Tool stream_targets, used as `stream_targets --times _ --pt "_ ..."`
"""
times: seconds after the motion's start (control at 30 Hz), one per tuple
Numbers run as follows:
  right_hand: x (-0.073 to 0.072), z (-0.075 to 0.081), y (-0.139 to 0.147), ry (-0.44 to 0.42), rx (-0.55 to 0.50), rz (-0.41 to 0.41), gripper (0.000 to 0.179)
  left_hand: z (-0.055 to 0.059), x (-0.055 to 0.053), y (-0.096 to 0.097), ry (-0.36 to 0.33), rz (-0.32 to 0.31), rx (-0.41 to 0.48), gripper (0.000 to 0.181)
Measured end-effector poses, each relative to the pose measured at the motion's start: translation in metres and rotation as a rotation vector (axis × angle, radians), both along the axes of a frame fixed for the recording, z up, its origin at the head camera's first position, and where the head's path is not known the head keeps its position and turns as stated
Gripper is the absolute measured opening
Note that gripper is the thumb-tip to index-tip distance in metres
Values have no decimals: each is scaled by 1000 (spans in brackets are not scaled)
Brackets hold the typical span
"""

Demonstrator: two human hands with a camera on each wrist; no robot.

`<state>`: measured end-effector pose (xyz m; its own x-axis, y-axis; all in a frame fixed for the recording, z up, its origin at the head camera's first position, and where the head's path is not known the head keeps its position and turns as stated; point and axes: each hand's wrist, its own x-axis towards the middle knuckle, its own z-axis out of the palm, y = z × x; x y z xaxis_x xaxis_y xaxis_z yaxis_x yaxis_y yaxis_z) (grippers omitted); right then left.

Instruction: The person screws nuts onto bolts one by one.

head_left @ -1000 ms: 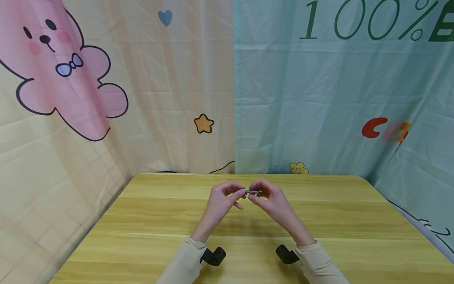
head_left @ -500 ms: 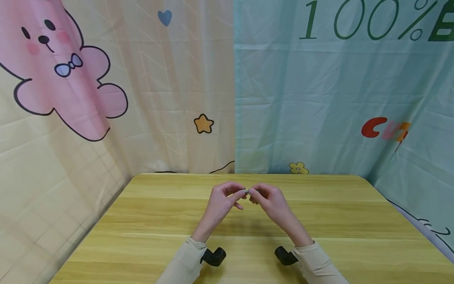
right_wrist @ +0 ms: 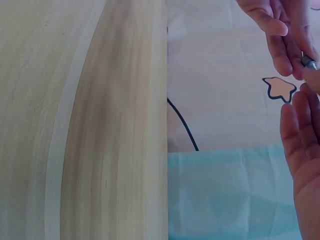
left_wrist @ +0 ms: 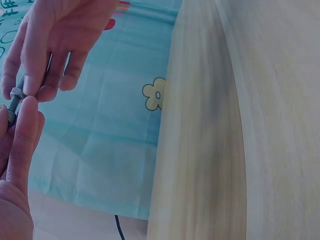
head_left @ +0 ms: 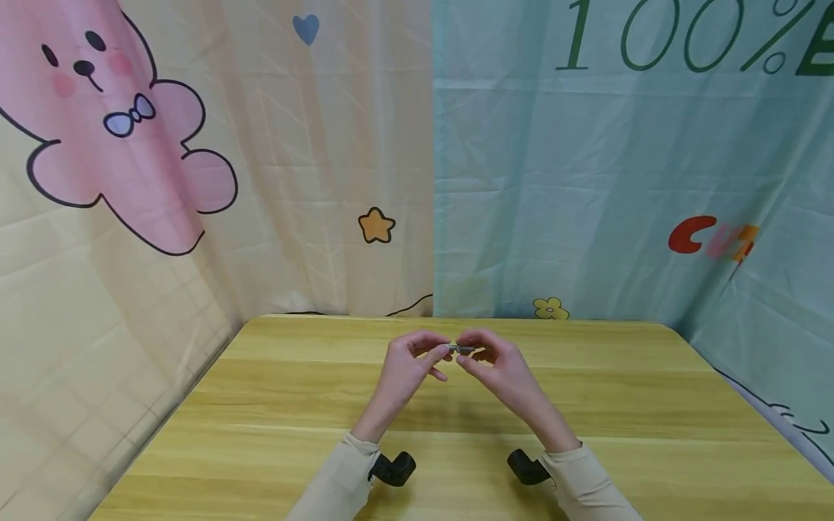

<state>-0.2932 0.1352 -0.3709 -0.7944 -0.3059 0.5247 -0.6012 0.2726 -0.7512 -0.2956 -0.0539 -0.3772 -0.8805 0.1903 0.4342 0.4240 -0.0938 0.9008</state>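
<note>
In the head view, my left hand (head_left: 408, 359) pinches the head end of a small metal bolt (head_left: 466, 351), which lies level above the table. The left wrist view shows a nut (left_wrist: 17, 93) on the bolt's threaded shank. My right hand (head_left: 498, 360) is around the shank end, thumb and forefinger parted, with the bolt showing between them. In the left wrist view the right fingertips (left_wrist: 31, 86) are right beside the nut. The right wrist view shows the bolt head (right_wrist: 307, 61) between the left fingers; the right thumb covers the rest.
Both hands are above the far half of a wooden table (head_left: 260, 405). A cream curtain (head_left: 293, 181) and a blue-green curtain (head_left: 554, 181) hang behind its far edge. A black wrist mount (head_left: 394, 469) sticks out from the left sleeve, another black mount (head_left: 526, 467) from the right.
Half a second ago the right thumb and forefinger were closed together over the bolt; they have now parted and show it again. The left hand has stayed in place. The head view has shifted slightly.
</note>
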Motion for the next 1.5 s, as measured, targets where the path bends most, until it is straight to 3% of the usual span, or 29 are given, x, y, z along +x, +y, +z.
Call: stream_targets --times 0.27,0.43,0.6,0.73,1.03,1.27,1.5 --pt "21 22 -5 -19 8 11 15 -1 0 1 14 -15 -3 15" --pt "9 5 -3 -51 9 -25 11 0 2 1 0 -29 -8 15" --pt "0 -6 -1 -85 12 -67 27 -1 2 2 3 -31 -23 16" --pt "-1 -6 1 -79 -5 -67 25 0 2 2 2 -20 -26 16" --pt "-2 -1 2 37 -4 33 19 2 3 2 10 -10 7 14" --pt "18 21 -5 -1 30 0 14 1 1 2 11 -17 -1 15" --pt "0 -2 1 -39 51 -27 19 7 8 2 -26 -46 -1 14"
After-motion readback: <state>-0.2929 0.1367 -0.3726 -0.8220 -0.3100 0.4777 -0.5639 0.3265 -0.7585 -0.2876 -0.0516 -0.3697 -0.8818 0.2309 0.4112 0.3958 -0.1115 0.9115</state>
